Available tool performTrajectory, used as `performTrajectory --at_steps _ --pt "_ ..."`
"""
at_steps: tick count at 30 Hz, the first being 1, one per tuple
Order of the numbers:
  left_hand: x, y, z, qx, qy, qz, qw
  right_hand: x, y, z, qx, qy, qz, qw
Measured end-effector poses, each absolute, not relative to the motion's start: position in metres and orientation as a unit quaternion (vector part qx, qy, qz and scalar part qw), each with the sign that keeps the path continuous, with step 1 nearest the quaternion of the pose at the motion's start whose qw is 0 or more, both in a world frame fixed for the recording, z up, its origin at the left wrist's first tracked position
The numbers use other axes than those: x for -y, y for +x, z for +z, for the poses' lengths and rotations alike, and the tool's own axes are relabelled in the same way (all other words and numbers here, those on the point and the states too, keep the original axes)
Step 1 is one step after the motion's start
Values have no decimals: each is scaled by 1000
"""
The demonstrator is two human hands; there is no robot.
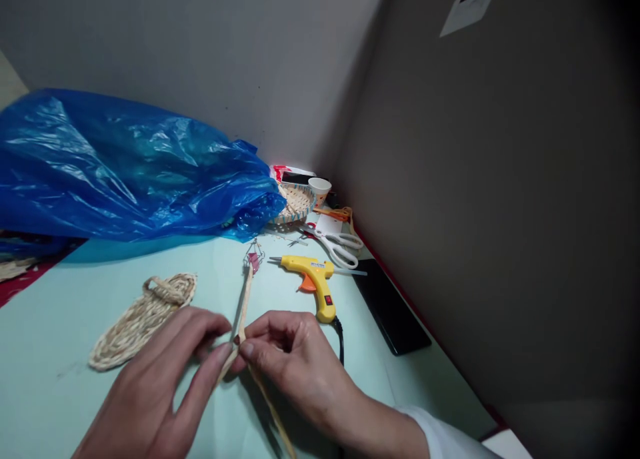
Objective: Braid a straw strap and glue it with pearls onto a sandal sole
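Pale mint covers the top of the desk [45, 339], with dark red showing beyond its left and right edges. Two plain grey walls meet in a corner behind it: the back wall [190, 39] is lighter, the right wall [490, 212] falls into deep shade, and a white card [470, 9] is fixed high on the latter.

On the near part of the desk, a straw strand [245, 305] runs down from a small metal clip [253, 262] with a pinkish piece in it to both hands, where it divides; one length trails toward the bottom edge. The right hand [295, 359] pinches it between thumb and forefinger. The left hand [160, 379] has its thumb against the other length, forefinger raised apart; whether its hidden fingers grip, I cannot tell.

A braided straw slipper [135, 322] lies just beyond the left hand. Past the right hand sits a yellow glue gun [313, 272], nozzle pointing left, its black cord [341, 339] dropping behind the wrist. A black tablet or phone [393, 309] lies near the right edge, white-handled scissors [340, 245] farther back. Toward the corner, a woven basket [299, 204] stands beside a paper cup [320, 185]; blue plastic sheeting [125, 165] bulges across the back left.
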State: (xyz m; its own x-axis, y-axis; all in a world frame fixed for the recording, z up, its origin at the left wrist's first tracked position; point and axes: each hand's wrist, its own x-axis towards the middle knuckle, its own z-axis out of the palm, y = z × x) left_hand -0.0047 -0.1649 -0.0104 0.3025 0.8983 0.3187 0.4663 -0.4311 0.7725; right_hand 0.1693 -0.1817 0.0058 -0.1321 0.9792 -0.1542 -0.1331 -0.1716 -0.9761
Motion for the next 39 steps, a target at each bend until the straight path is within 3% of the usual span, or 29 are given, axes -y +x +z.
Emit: performTrajectory --at_steps 3,6,12,15,20,24,29,33,37,39 --pt "154 -4 -9 -509 597 254 566 183 171 6 491 -483 571 446" --pt "151 -3 -15 -518 470 219 680 185 174 9 550 -511 519 408" --pt "150 -7 -20 -503 466 203 699 194 180 20 705 -570 305 291" --pt "149 -6 -15 -500 489 201 686 198 177 12 754 -558 187 293" --pt "148 3 -5 -526 531 213 630 197 173 -5 845 -403 -92 340" --pt "149 -1 -14 -513 512 215 655 196 172 -3 881 -318 -145 319" --pt "153 -8 -20 -476 470 245 702 194 174 -2 885 -293 -132 337" --pt "155 -8 -10 -466 416 274 731 192 179 5 865 -330 -19 376" --pt "157 -7 -5 -467 409 281 732 191 181 15 715 -498 293 393" --pt "158 -8 -7 -453 420 280 735 188 180 13 611 -485 509 363"
